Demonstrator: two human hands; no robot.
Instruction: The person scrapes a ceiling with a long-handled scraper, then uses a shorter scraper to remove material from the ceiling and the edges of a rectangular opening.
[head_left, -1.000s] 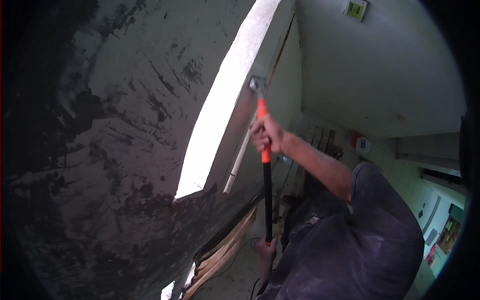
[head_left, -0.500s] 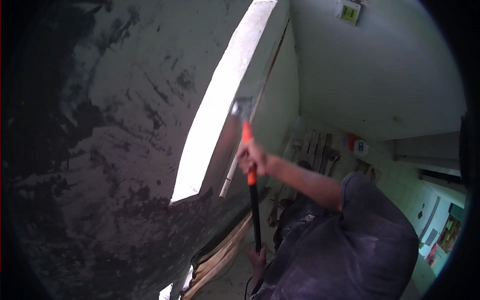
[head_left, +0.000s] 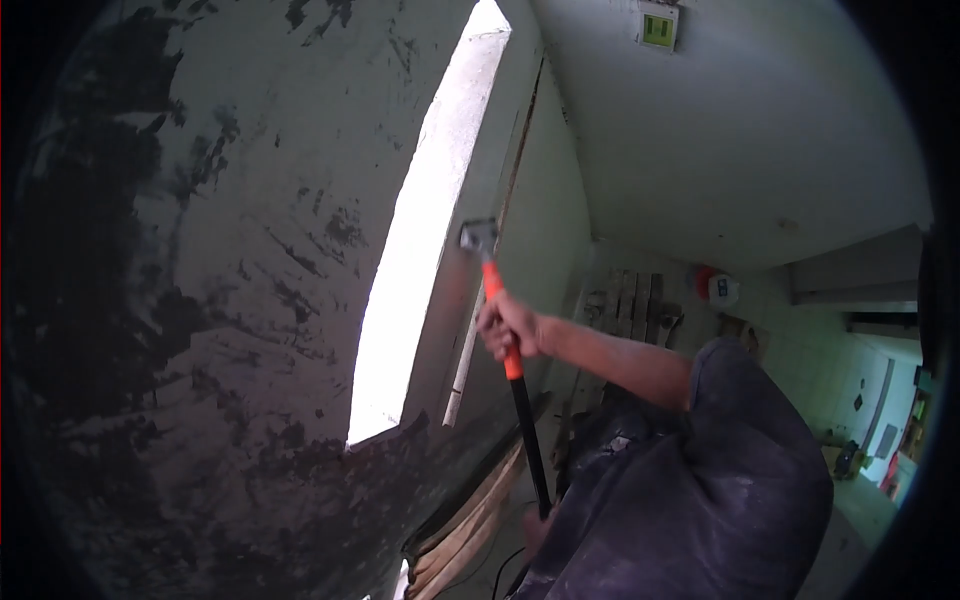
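My right hand [head_left: 512, 326] is wrapped round the orange part of a long-handled scraper [head_left: 493, 282]. The tool's metal head [head_left: 479, 235] is at the wall strip between the bright opening [head_left: 410, 260] and a narrow pale strip [head_left: 461, 370]. Its black lower shaft [head_left: 530, 440] runs down to my left hand [head_left: 540, 527], closed round the end and partly hidden by my dark, dusty shirt [head_left: 690, 500]. Whether the scraper's blade touches the wall cannot be made out.
Dark patches cover the rough wall [head_left: 240, 330] at left. A framed fitting [head_left: 658, 27] sits at the top. Wooden boards [head_left: 633, 300] and a white bucket [head_left: 723, 290] are behind my arm. Brown cloth-like material [head_left: 470, 535] hangs low, near a thin cable [head_left: 505, 570].
The view has shifted, so the bright opening appears lower. Against the wall, the scraper head has moved up alongside the opening. My left hand is now more hidden by the shirt.
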